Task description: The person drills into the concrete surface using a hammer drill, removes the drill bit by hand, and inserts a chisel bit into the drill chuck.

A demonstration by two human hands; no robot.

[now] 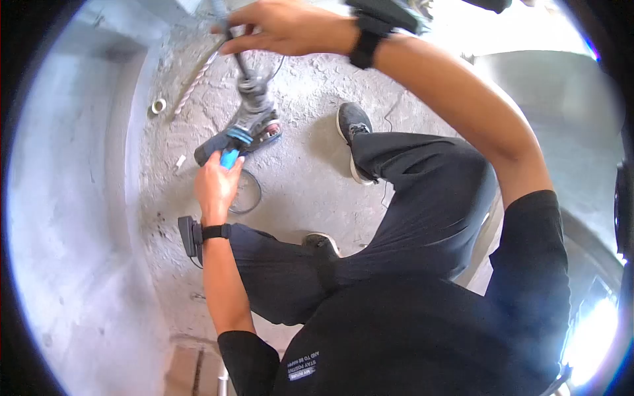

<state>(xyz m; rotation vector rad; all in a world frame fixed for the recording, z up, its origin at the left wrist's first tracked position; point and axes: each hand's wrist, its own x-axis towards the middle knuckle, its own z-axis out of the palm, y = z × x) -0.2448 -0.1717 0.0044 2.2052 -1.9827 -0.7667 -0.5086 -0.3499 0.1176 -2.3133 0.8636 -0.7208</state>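
Observation:
A dusty rotary hammer drill (254,109) with a dark body stands tilted over the concrete floor. My left hand (218,181) is closed round something bright blue (229,158) at the drill's side, next to a light blue ring. A long dark bit (234,49) points up out of the drill's chuck. My right hand (267,26) is at the bit's upper part, with thumb and fingers closed about it.
A spiral bit (197,86) lies on the floor near a white tape roll (158,105). A black cable (254,198) loops below the drill. A grey wall (79,165) rises at the left. Brown cardboard (188,371) is at the bottom.

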